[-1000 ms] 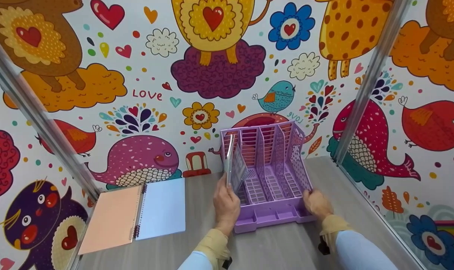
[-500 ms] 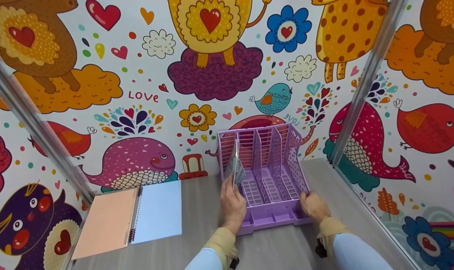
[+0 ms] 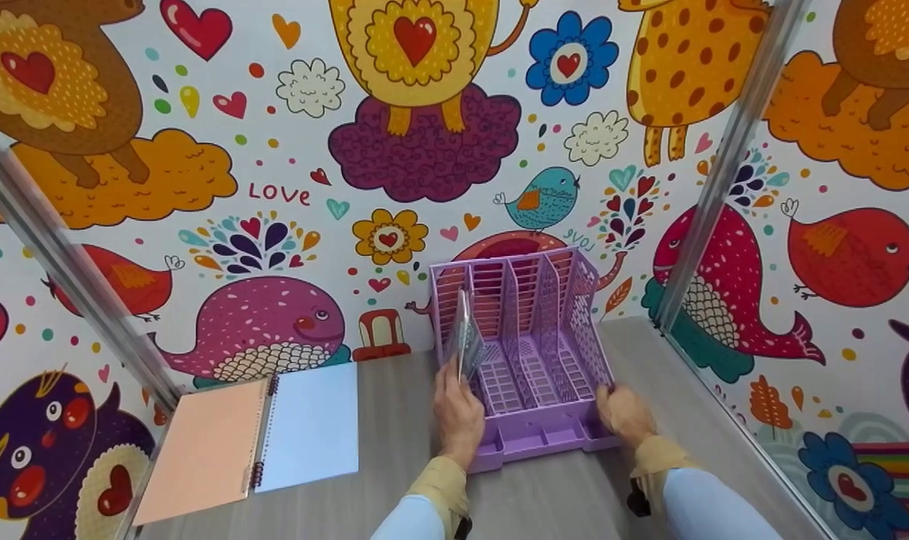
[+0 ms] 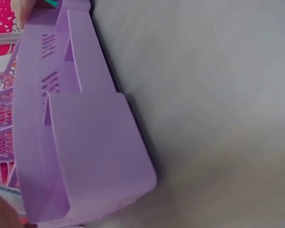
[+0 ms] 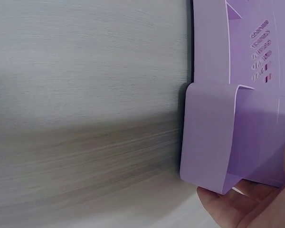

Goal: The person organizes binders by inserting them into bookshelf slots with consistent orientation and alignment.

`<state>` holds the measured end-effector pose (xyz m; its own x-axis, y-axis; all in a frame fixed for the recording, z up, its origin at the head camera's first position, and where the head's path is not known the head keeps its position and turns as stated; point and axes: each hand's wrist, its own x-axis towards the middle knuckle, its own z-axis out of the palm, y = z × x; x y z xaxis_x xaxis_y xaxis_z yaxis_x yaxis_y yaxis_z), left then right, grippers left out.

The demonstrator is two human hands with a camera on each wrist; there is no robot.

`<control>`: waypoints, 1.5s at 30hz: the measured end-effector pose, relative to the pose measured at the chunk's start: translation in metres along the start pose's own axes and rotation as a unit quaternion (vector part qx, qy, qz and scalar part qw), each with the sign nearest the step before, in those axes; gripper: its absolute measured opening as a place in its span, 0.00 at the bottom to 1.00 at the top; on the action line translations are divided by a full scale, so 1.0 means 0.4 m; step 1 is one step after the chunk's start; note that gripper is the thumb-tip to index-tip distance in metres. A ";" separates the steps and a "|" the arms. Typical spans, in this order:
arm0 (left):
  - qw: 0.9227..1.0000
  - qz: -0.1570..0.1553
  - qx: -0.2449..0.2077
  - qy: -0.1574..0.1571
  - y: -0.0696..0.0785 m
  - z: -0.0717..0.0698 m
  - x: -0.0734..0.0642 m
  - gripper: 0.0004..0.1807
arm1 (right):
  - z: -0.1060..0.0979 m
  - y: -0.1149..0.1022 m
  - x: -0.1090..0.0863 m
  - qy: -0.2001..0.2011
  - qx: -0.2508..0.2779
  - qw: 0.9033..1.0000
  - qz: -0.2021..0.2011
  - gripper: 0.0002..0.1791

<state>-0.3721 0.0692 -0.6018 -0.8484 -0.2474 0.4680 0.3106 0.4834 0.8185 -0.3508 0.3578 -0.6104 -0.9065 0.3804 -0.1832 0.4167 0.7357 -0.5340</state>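
One flat item [image 3: 467, 345] now lower in purp rack [image 3: 537, 418].

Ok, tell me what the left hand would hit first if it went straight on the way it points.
Probably the slatted back panel of the purple rack, near its left end. The left hand holds a thin booklet out ahead, so that would likely touch first; depth is hard to judge.

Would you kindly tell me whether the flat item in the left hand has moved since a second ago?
Yes: in the head view, the flat item in the left hand is lower and slightly further right against the purple organizer.
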 end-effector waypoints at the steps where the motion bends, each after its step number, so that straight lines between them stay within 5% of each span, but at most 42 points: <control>1: 1.000 -0.002 0.000 -0.003 0.000 -0.001 0.001 0.23 | 0.000 0.000 0.000 -0.002 0.002 1.000 0.002 0.36; 11: 0.999 -0.021 0.002 -0.031 -0.009 0.006 0.011 0.24 | 0.003 -0.001 -0.002 -0.009 0.011 1.000 0.013 0.37; 25: 0.999 0.009 0.021 -0.031 -0.028 0.029 0.029 0.26 | 0.000 0.005 0.001 0.003 0.000 1.000 -0.004 0.36; 39: 0.994 0.003 0.060 -0.091 -0.033 0.036 0.042 0.29 | 0.001 0.003 0.003 0.003 0.002 1.000 -0.013 0.36; 45: 0.987 -0.027 0.077 -0.139 -0.021 0.029 0.057 0.42 | -0.001 0.002 0.003 -0.014 0.010 1.000 0.007 0.37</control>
<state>-0.3990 0.0694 -0.6018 -0.9532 -0.0462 0.2988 0.2119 0.6030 0.7691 -0.3515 0.3591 -0.6107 -0.9026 0.3740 -0.2130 0.4273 0.7194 -0.5476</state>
